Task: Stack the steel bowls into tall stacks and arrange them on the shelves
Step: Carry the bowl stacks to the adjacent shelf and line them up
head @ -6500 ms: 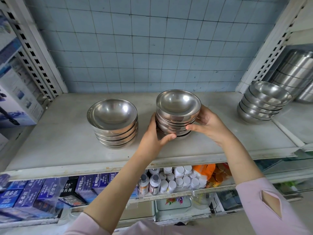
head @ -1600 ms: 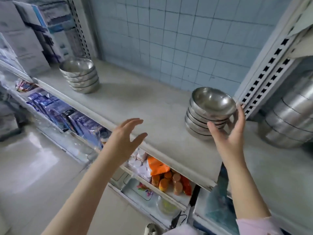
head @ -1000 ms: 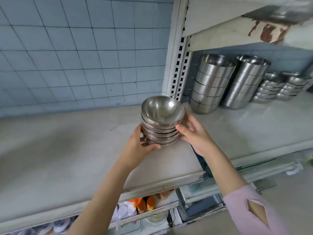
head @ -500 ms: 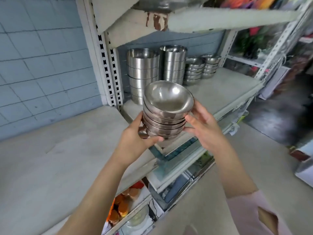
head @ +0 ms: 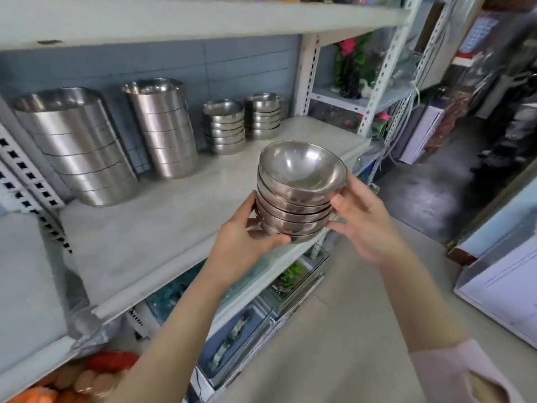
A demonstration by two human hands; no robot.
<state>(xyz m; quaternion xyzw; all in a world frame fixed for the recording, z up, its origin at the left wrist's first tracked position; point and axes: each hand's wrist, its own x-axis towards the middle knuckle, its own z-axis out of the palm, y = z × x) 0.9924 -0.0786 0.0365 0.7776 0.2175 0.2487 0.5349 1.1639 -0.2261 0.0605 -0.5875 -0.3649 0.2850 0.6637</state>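
Here, at the far left, a perforated shelf upright [head: 26, 181] is smeared by motion blur. Below it, in the bottom corner, orange packets [head: 37, 385] are cut off by the frame and too soft to identify. An upper shelf [head: 174, 18] runs across the top, and whatever sits on it is cropped away. On the pale shelf [head: 162, 216] below, four steel stacks stand along the back wall. From the left these are a wide tall stack [head: 75, 146], a narrower tall stack [head: 165, 126], then a short bowl stack [head: 225, 126] and a second short bowl stack [head: 263, 116] just beside it. In the centre, a held stack of steel bowls [head: 296, 196] is up in the air at the shelf's front edge, near its right end. It leans slightly, and the top bowl's hollow faces the camera. The left hand [head: 241, 242] grasps its lower left side with the thumb curled under the base, and its other fingers are hidden behind the metal. The right hand [head: 366, 225] grasps the right side with the thumb on the wall and the fingers out of sight beneath. The forearms cover much of the lower level, where glass tanks [head: 293, 280] show only dimly. Further right are artificial flowers [head: 351, 62] on a neighbouring rack and a pink sleeve [head: 465, 373] low down. A white case [head: 505, 286] is cut off at the edge, and the dark aisle behind it is too murky to read.
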